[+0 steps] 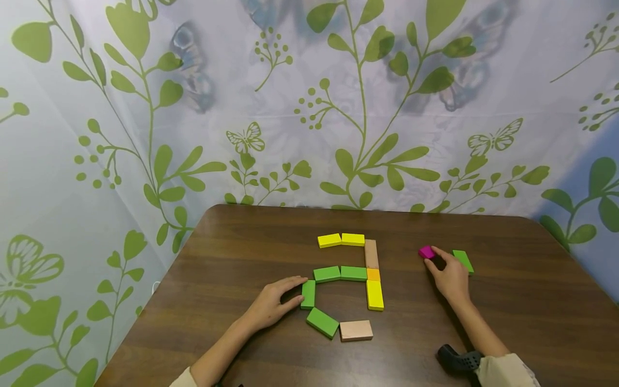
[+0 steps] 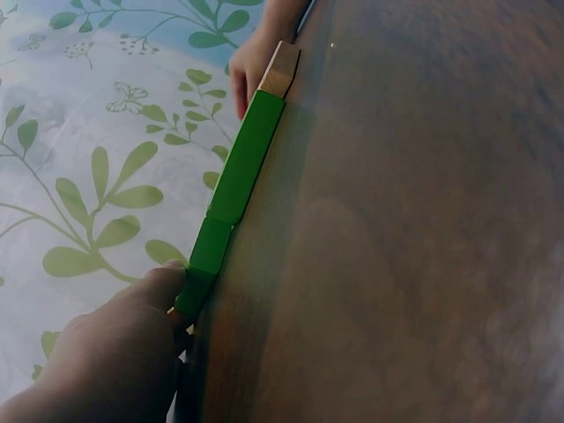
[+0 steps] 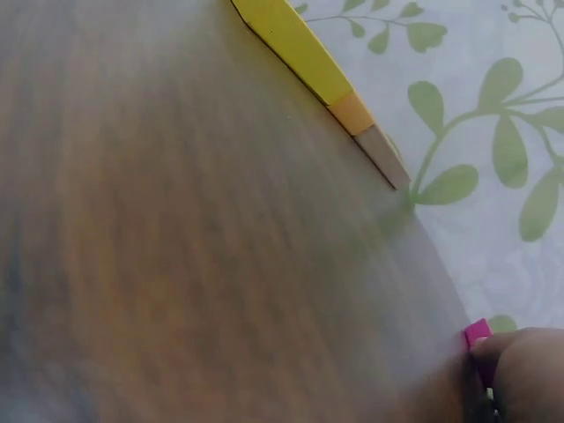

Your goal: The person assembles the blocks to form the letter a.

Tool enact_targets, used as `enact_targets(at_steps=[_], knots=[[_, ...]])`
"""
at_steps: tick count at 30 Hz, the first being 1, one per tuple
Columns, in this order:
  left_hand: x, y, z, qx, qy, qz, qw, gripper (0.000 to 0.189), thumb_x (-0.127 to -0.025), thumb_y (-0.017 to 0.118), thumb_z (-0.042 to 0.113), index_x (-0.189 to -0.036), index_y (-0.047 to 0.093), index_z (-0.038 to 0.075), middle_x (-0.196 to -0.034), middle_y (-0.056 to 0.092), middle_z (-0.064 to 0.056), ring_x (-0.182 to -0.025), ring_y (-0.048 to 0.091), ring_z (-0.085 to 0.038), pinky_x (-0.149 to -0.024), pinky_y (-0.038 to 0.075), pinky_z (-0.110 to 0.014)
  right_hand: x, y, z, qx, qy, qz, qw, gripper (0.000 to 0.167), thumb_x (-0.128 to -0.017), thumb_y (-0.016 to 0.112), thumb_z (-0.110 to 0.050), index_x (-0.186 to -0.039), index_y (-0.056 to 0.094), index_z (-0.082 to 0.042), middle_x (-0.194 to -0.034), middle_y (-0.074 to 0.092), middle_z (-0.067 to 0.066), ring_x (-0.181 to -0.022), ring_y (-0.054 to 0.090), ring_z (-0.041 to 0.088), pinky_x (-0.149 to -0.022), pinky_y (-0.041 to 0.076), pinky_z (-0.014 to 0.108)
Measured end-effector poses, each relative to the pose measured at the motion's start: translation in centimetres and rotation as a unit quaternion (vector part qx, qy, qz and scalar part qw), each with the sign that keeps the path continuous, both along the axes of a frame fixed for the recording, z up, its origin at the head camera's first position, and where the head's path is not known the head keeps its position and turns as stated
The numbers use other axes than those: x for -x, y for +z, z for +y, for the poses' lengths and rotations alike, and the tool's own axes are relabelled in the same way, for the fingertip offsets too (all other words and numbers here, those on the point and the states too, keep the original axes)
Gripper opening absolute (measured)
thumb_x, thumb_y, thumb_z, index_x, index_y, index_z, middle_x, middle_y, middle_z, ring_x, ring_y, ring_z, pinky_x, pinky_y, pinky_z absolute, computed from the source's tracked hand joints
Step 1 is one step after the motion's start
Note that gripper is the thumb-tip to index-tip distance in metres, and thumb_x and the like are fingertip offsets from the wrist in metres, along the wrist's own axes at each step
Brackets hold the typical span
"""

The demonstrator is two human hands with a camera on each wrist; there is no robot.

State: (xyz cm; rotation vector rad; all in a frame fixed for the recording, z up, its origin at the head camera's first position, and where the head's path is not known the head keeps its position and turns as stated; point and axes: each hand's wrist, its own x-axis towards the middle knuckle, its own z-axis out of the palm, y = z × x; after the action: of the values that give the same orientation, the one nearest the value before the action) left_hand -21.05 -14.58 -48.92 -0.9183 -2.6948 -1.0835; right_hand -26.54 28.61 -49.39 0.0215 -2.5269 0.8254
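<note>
My right hand [image 1: 452,277] pinches a small magenta block [image 1: 426,252] between thumb and fingers at the right of the table. The same block [image 3: 477,331] shows at the lower right edge of the right wrist view. Just beyond that hand lies a loose green block [image 1: 463,261]. My left hand [image 1: 271,303], fingers nearly straight, touches the left side of an upright-running green block [image 1: 308,294]. In the left wrist view, the thumb lies against this green block [image 2: 204,264]; the other fingers are mostly hidden.
Blocks lie end to end in a shape on the brown table [image 1: 232,247]: yellow [image 1: 353,239], tan [image 1: 371,253], orange [image 1: 373,274], green [image 1: 327,274] and another tan block [image 1: 356,330] in front. A leaf-patterned cloth [image 1: 280,123] hangs behind. A black strap [image 1: 459,360] circles the right wrist.
</note>
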Motion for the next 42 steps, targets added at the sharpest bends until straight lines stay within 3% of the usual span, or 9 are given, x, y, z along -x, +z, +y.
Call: enact_targets(at_steps=[6, 8, 11, 14, 17, 19, 24, 32, 42], knots=[[0.0, 0.0, 0.0, 0.001, -0.002, 0.004, 1.0000, 0.044, -0.093, 0.055, 0.035, -0.132, 0.052, 0.016, -0.132, 0.052, -0.002, -0.123, 0.044, -0.016, -0.098, 0.039, -0.040, -1.1, 0.2, -0.5, 0.005, 0.007, 0.024, 0.9997, 0.039, -0.082, 0.072, -0.014, -0.117, 0.063, 0.001, -0.099, 0.064, 0.027, -0.042, 0.018, 0.011, -0.037, 0.021, 0.026], [0.1, 0.0, 0.0, 0.002, -0.002, 0.004, 1.0000, 0.044, -0.093, 0.055, 0.035, -0.133, 0.052, 0.017, -0.132, 0.052, -0.002, -0.123, 0.044, -0.015, -0.098, 0.039, -0.040, -1.8, 0.3, -0.9, 0.013, 0.014, 0.025, 0.9995, 0.040, -0.082, 0.072, -0.015, -0.118, 0.063, -0.001, -0.106, 0.061, 0.028, -0.042, 0.039, 0.019, -0.042, 0.033, 0.031], [0.0, -0.1, 0.0, 0.000, -0.004, 0.007, 1.0000, 0.044, -0.093, 0.055, 0.035, -0.133, 0.052, 0.016, -0.132, 0.052, -0.003, -0.123, 0.044, -0.016, -0.098, 0.040, -0.041, -3.4, 0.3, -1.6, 0.037, 0.030, 0.019, 0.9987, 0.041, -0.082, 0.071, -0.017, -0.120, 0.062, -0.004, -0.106, 0.062, 0.025, -0.075, 0.062, 0.038, -0.062, 0.047, 0.047], [0.1, 0.0, 0.0, -0.003, -0.009, 0.020, 0.9998, 0.044, -0.093, 0.055, 0.033, -0.132, 0.052, 0.014, -0.131, 0.053, -0.004, -0.122, 0.046, -0.018, -0.097, 0.040, -0.042, -5.3, 0.3, -2.4, 0.054, 0.045, 0.022, 0.9973, 0.041, -0.081, 0.072, -0.017, -0.120, 0.063, -0.007, -0.104, 0.065, 0.020, -0.098, 0.059, 0.039, -0.078, 0.044, 0.055], [0.2, 0.0, 0.1, -0.004, -0.011, 0.032, 0.9994, 0.043, -0.093, 0.056, 0.032, -0.132, 0.053, 0.013, -0.130, 0.053, -0.005, -0.121, 0.047, -0.019, -0.095, 0.041, -0.043, -7.2, 0.3, -3.4, 0.053, 0.062, 0.032, 0.9961, 0.042, -0.079, 0.075, -0.016, -0.119, 0.064, -0.011, -0.103, 0.067, 0.014, -0.095, 0.061, 0.034, -0.081, 0.048, 0.043], [0.2, 0.0, 0.1, -0.004, -0.010, 0.031, 0.9995, 0.043, -0.093, 0.056, 0.032, -0.132, 0.053, 0.014, -0.130, 0.054, -0.004, -0.121, 0.047, -0.019, -0.095, 0.041, -0.042, -8.5, 0.3, -4.1, 0.054, 0.077, 0.035, 0.9950, 0.043, -0.076, 0.077, -0.015, -0.117, 0.066, -0.013, -0.106, 0.067, 0.010, -0.095, 0.062, 0.030, -0.082, 0.049, 0.027], [0.1, 0.1, 0.0, 0.002, -0.010, 0.028, 0.9996, 0.043, -0.093, 0.055, 0.033, -0.132, 0.052, 0.014, -0.130, 0.053, -0.005, -0.121, 0.047, -0.020, -0.095, 0.041, -0.043, -11.0, 0.2, -5.7, 0.044, 0.125, 0.045, 0.9901, 0.047, -0.070, 0.082, -0.016, -0.114, 0.068, -0.023, -0.107, 0.066, -0.001, -0.096, 0.061, 0.012, -0.086, 0.032, 0.002], [0.0, 0.1, 0.0, 0.004, -0.008, 0.019, 0.9998, 0.044, -0.093, 0.054, 0.034, -0.132, 0.052, 0.014, -0.131, 0.053, -0.005, -0.122, 0.046, -0.019, -0.096, 0.041, -0.043, -12.1, 0.3, -6.9, 0.023, 0.237, 0.070, 0.9687, 0.047, -0.068, 0.083, -0.015, -0.113, 0.068, -0.020, -0.103, 0.065, -0.008, -0.092, 0.058, 0.006, -0.087, 0.035, 0.005], [0.0, 0.1, 0.0, -0.001, -0.002, 0.010, 1.0000, 0.043, -0.094, 0.053, 0.036, -0.132, 0.052, 0.016, -0.131, 0.052, -0.004, -0.122, 0.046, -0.019, -0.097, 0.040, -0.043, -12.0, -0.1, -7.0, -0.007, 0.234, 0.037, 0.9716, 0.046, -0.068, 0.083, -0.020, -0.111, 0.069, -0.025, -0.098, 0.062, -0.016, -0.085, 0.057, 0.003, -0.082, 0.036, 0.003]])
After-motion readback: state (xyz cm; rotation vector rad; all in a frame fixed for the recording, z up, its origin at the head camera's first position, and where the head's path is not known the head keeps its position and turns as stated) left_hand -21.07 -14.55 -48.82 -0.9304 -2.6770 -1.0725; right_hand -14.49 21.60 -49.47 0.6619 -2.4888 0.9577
